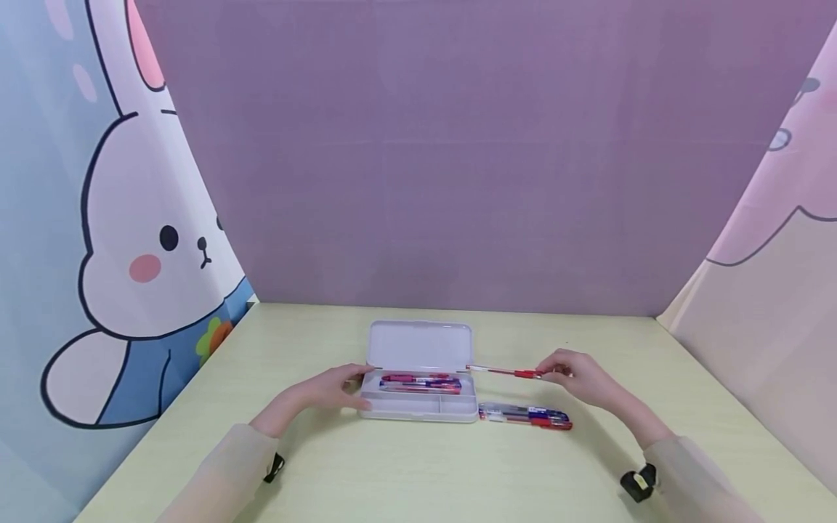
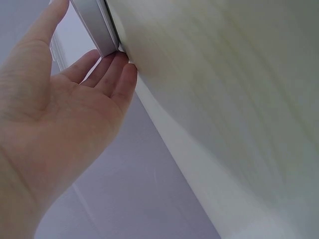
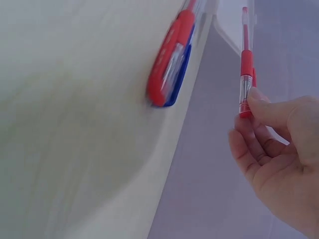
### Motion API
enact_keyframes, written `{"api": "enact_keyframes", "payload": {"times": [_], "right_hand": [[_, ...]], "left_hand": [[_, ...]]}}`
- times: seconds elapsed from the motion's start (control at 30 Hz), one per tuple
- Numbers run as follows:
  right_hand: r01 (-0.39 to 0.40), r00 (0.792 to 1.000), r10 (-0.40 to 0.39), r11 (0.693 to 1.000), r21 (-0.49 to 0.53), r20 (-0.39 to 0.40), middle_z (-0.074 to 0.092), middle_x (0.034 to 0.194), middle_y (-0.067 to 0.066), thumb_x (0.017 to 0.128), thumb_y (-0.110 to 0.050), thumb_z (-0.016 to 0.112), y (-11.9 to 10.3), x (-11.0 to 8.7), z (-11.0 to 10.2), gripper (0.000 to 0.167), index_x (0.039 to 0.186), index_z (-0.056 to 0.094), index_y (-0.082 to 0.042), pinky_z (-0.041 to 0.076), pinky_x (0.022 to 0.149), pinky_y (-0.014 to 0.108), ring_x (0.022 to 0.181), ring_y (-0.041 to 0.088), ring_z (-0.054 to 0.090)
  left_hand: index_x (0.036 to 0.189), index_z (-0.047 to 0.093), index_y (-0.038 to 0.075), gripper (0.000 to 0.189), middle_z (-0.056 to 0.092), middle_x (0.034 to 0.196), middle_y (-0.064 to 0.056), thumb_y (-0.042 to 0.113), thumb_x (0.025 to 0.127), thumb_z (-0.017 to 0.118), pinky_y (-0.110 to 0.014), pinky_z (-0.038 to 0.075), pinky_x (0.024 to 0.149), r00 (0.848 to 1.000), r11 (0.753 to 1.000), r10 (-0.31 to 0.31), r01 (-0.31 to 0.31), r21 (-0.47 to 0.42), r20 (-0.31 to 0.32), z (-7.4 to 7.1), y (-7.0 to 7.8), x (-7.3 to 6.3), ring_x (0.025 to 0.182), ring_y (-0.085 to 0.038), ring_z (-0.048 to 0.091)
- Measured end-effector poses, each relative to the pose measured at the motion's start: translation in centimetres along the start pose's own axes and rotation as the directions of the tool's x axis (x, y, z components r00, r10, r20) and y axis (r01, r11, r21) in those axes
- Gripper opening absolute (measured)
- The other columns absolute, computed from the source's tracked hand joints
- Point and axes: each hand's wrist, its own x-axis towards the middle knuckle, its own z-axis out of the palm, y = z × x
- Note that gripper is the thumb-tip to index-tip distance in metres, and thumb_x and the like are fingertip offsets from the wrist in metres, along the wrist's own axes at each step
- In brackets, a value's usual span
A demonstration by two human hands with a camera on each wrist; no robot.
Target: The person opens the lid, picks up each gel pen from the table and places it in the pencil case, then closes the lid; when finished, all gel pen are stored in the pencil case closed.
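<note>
An open white pencil case lies on the table with its lid tipped back. Several red and blue pens rest in its long compartment. My left hand holds the case's left end, thumb near the front corner and fingers toward the hinge; the left wrist view shows the fingertips at the case's edge. With thumb and fingers, my right hand pinches a red gel pen by its red capped end. The pen is raised level, its clear end beside the case's back right corner.
Right of the case, several more red and blue pens lie side by side on the pale table. A purple panel stands behind the table. Patterned cloths hang at both sides.
</note>
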Motion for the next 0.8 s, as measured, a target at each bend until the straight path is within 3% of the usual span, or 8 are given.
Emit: {"api": "enact_keyframes", "payload": {"times": [0.23,0.8], "right_hand": [[0.013,1.000,-0.013,1.000,0.018,-0.018,0.065,0.087,-0.003,0.084,-0.006,0.068,-1.1,1.1,0.7,0.013,0.097,0.069,-0.010,0.051,0.066,0.021,0.074,0.003,0.054],[0.030,1.000,-0.031,0.995,0.099,0.006,0.066,0.089,-0.003,0.086,-0.009,0.066,-3.2,3.8,2.8,0.009,0.094,0.068,-0.012,0.052,0.070,0.021,0.077,0.005,0.056]], "left_hand": [[0.142,0.039,0.008,0.076,0.041,0.143,-0.020,0.036,0.081,0.073,-0.055,0.032,0.107,1.000,1.000,0.022,-0.022,0.008,-0.005,0.0,-0.1,0.0,0.130,-0.038,0.040],[0.143,0.039,0.010,0.077,0.040,0.145,-0.018,0.038,0.080,0.073,-0.055,0.031,0.108,1.000,1.000,0.008,-0.008,0.005,-0.001,0.0,-0.2,0.2,0.132,-0.037,0.038]]}}
